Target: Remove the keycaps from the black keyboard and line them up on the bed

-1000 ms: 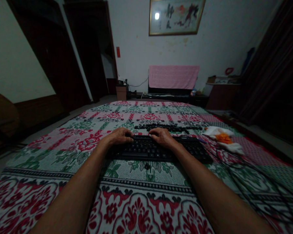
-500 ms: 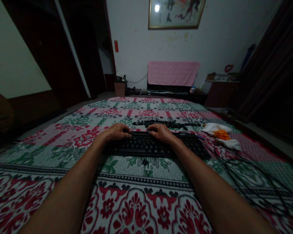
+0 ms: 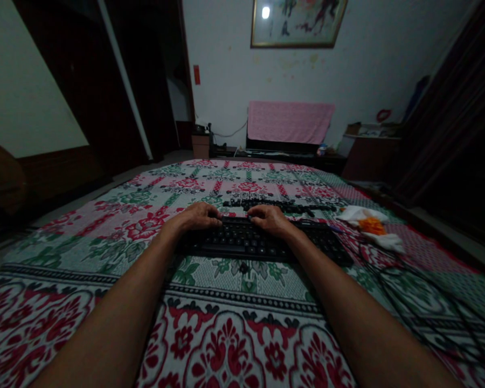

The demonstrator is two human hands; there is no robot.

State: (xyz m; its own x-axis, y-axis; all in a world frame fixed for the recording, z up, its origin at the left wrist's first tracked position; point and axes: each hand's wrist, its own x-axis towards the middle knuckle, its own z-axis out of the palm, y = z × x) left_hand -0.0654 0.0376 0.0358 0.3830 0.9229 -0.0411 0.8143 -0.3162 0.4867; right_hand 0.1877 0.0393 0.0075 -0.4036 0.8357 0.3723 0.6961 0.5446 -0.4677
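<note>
Floral cloth (image 3: 226,342); on it, long black keyboard (image 3: 250,243), pale-marked dark keys (image 3: 236,231).

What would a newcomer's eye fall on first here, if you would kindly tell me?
Probably the boldly patterned red, green and white cover spread across the foreground, with the left hand and right hand at a black keyboard in the middle. Next, a bright orange-and-white bundle right of the keyboard, and a pink cloth by the far wall.
</note>
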